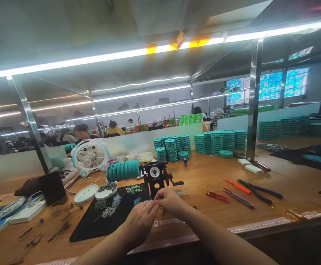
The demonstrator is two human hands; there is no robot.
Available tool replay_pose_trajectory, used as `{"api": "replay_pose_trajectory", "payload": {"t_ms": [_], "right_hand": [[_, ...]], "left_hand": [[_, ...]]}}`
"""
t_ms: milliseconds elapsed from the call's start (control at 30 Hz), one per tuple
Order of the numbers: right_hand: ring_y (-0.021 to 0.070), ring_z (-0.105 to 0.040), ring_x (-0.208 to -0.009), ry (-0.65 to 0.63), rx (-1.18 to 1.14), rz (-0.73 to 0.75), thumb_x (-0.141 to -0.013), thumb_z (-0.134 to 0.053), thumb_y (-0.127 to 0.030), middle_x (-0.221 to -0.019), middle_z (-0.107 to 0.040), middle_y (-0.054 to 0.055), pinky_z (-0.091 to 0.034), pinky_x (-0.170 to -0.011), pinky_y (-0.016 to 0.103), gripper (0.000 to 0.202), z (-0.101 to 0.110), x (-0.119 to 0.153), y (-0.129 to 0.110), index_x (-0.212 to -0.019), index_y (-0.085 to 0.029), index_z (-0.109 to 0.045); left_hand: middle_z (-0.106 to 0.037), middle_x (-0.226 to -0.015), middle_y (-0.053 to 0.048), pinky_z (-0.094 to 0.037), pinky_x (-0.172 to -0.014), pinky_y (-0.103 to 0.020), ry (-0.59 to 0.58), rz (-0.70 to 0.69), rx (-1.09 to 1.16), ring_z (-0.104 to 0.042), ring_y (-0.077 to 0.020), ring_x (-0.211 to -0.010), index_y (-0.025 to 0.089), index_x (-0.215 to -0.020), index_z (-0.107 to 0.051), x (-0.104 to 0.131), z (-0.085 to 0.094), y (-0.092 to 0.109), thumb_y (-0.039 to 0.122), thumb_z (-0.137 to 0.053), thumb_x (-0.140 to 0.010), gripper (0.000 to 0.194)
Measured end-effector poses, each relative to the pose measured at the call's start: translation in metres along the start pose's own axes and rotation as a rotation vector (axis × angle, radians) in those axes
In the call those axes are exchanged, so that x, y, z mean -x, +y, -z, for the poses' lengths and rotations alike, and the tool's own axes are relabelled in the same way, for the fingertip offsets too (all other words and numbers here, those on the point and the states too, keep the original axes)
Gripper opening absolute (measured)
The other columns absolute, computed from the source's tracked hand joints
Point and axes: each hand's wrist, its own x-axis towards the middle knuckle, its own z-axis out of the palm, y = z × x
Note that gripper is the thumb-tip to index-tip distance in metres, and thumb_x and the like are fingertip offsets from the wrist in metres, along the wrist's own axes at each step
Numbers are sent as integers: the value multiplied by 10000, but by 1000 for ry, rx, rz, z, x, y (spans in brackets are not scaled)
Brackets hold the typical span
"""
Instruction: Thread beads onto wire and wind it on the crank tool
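Left hand [141, 218] and right hand [171, 201] meet fingertip to fingertip above the near edge of the worktop [210, 173], both pinched narrow; whatever they pinch is too small to tell. They hover over the right end of a black mat [94, 228] lying on the worktop near its front edge.

Just behind the hands stands a black winding device [155, 176] with a round dial and a side crank. A row of teal spools [123, 170] sits on its spindle, extending to the left. On the mat lie a heap of coloured beads [133, 189], scattered silver metal parts [108, 211] and a shallow dish [106, 190] of dark pieces. A white lid [85, 194] rests just off the mat's far left corner.

To the right of the hands, red-handled tools [217, 196] and dark pliers [256, 192] lie apart on bare wood. Stacks of teal reels [217, 141] line the rear edge. A white desk fan [90, 156] stands at rear left; cables and a power strip [25, 211] occupy the left end. Other people sit at benches beyond the partition.
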Motion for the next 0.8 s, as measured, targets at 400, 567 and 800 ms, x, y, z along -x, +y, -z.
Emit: {"api": "replay_pose_trajectory", "payload": {"t_ms": [400,567,800], "right_hand": [[202,-553,-935,13,457,582,-751,-481,-29,-1154,-525,101,-444,-756,295,277,19,61,-22,-967,-186,-554],[148,-541,-744,43,264,373,-746,-467,-23,-869,-579,32,-407,-668,257,181,8,45,-16,-714,-183,-547],[104,-485,-448,46,35,-7,-709,-571,-114,-495,-487,-45,-404,-441,209,124,-2,8,-5,-606,-163,-522]], "left_hand": [[-446,-535,40,-257,-420,-210,-58,528,476,-367,-83,-439,164,-711,-513,-4,7,9,456,-554,-729,295],[-486,-559,4,-349,-478,-264,-51,449,331,-429,-125,-480,167,-678,-510,-2,2,16,363,-514,-763,214],[-533,-780,-74,-308,-848,-446,5,149,58,-449,-238,-798,166,-768,-642,3,-1,5,182,-528,-683,143]]}}
